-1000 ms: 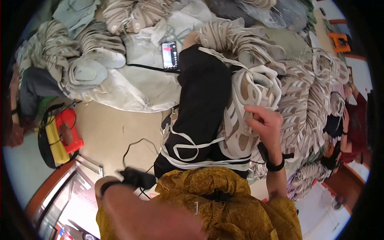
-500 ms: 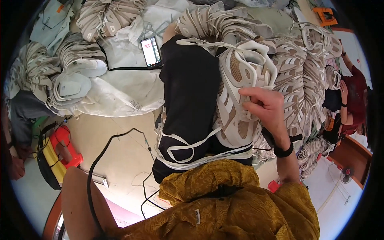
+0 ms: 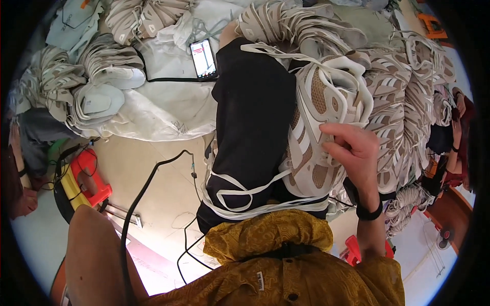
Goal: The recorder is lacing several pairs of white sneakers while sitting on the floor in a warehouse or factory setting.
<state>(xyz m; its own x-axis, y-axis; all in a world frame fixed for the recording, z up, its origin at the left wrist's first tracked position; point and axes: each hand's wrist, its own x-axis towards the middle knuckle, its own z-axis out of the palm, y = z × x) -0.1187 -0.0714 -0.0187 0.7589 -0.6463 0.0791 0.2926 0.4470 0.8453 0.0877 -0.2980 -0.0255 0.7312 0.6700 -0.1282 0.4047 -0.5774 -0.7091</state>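
Nearest, below the shoe upper [image 3: 306, 132]: ochre patterned shirt [image 3: 268, 229] w/ small pale tag [image 3: 260, 281], marked but too small to read; bare limb [image 3: 94, 255] to lower left of the upper, arm or knee, can't tell; L hand out of view, so can't tell its state; just below the upper's near end, white laces [image 3: 286, 207] strung across the lap, one slack loop to their left; upper itself lying on the lap, along the right side of black cloth [image 3: 255, 112], opening toward the far end, beige w/ brown mesh and pale side stripes; no legible lettering there; R hand [image 3: 357, 145] over the upper's right side, half curled, index and thumb tips a little apart, other fingers tucked under; can't tell re anything held inside, nor how firm any contact.

Step in hand, at a guess: prob. handling or steadying the upper near its lacing edge; for the next move, prob. calls for a sure pinch w/o snagging the slack loop.

Right of the upper: stacked uppers [image 3: 393, 97]; left of it, past the cloth: phone [image 3: 203, 58] on white sacking [image 3: 153, 117], screen lit w/ tiny red marks, illegible; farthest, well right of the upper: co-worker's dark red sleeve [image 3: 467, 148].
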